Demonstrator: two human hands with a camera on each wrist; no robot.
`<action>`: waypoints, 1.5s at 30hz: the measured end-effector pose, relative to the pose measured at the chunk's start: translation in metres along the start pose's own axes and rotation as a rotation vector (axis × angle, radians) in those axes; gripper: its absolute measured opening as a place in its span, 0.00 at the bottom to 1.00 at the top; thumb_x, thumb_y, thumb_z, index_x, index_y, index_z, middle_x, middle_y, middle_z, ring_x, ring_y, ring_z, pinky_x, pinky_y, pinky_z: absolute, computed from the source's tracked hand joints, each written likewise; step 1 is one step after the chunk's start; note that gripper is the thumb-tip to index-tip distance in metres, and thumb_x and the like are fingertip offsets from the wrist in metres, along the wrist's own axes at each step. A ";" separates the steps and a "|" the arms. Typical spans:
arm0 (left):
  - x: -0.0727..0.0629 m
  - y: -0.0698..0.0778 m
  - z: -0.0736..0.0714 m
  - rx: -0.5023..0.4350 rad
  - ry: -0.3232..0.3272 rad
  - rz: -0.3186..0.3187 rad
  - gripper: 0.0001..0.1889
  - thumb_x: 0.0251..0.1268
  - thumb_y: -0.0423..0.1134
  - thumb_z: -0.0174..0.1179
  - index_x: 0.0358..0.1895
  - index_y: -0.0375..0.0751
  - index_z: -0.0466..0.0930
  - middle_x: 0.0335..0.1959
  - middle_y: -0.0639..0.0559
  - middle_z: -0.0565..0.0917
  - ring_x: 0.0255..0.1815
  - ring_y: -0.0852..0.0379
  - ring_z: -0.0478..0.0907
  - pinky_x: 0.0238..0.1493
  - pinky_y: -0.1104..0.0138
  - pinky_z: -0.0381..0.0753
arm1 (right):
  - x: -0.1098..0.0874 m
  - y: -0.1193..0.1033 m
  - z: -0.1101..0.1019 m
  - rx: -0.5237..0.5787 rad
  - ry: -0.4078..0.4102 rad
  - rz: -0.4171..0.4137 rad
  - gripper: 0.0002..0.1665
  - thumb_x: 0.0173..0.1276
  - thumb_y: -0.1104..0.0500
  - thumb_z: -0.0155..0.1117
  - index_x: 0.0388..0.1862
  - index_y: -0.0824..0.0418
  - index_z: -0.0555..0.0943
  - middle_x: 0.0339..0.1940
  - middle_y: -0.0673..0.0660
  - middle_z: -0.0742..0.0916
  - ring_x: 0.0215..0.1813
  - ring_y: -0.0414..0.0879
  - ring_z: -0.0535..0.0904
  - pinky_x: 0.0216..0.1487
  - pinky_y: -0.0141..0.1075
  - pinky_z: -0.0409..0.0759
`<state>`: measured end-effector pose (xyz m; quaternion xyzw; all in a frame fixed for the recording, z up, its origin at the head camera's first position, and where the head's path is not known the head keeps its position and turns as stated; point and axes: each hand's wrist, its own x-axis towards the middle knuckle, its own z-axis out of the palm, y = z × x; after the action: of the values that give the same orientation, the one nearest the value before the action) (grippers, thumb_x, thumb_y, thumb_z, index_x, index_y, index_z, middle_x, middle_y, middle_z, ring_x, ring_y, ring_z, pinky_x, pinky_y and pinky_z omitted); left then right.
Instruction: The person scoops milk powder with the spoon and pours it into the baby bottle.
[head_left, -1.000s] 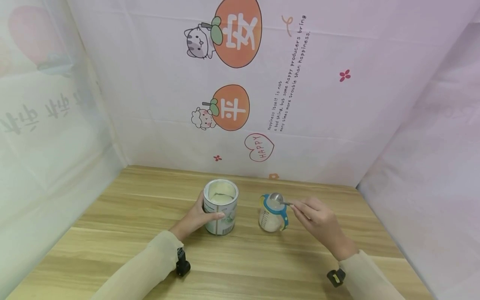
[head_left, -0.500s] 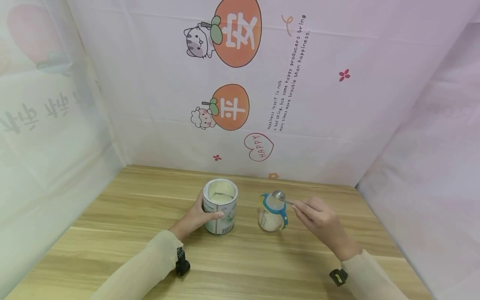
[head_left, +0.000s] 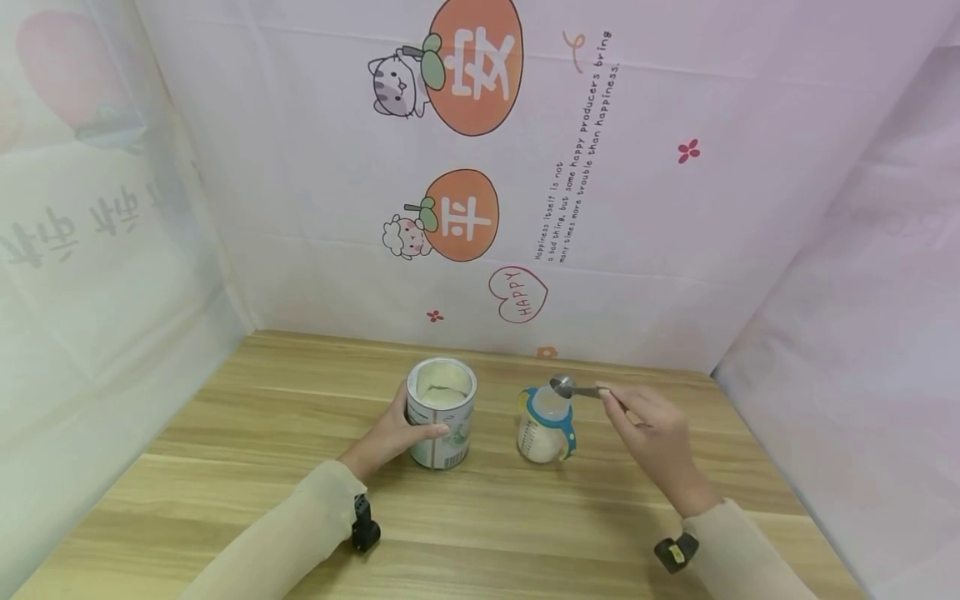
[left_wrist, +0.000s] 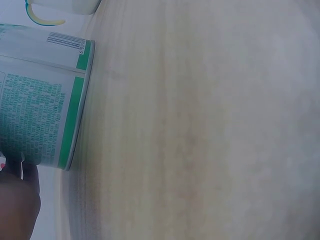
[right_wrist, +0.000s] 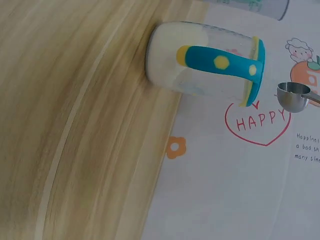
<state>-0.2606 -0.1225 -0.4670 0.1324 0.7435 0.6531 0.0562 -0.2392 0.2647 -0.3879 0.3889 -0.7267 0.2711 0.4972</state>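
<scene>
My left hand (head_left: 392,437) grips the side of an open milk powder can (head_left: 453,433), thumb across its front. Pale powder shows inside the can. In the left wrist view the can (left_wrist: 37,107) fills the left edge, with part of my hand (left_wrist: 19,205) below it. My right hand (head_left: 651,437) pinches the handle of a metal measuring spoon (head_left: 564,386) just above the mouth of a baby bottle (head_left: 542,437). The bottle has a blue collar and handles and holds whitish contents. In the right wrist view the spoon's bowl (right_wrist: 294,98) is apart from the bottle (right_wrist: 215,62), tipped sideways.
Can and bottle stand side by side on a wood-grain table (head_left: 480,533). A printed white cloth (head_left: 637,208) hangs behind the table, and more cloth stands at left and right. A black camera (head_left: 365,529) is strapped to the left wrist, another (head_left: 675,552) to the right.
My right hand has shifted up and slightly right, lifting the spoon a little above the bottle's mouth and turning its bowl. The left hand, can and bottle have stayed put.
</scene>
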 end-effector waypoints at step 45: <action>0.000 0.000 0.001 0.004 -0.008 0.017 0.57 0.57 0.47 0.75 0.80 0.58 0.40 0.75 0.44 0.60 0.74 0.42 0.58 0.73 0.39 0.50 | 0.049 -0.025 0.040 0.392 0.061 0.892 0.21 0.72 0.51 0.67 0.48 0.68 0.87 0.34 0.53 0.90 0.35 0.42 0.84 0.41 0.31 0.84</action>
<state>-0.2602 -0.1217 -0.4672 0.1413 0.7435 0.6515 0.0533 -0.2486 0.2054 -0.3566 0.1178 -0.7428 0.6009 0.2707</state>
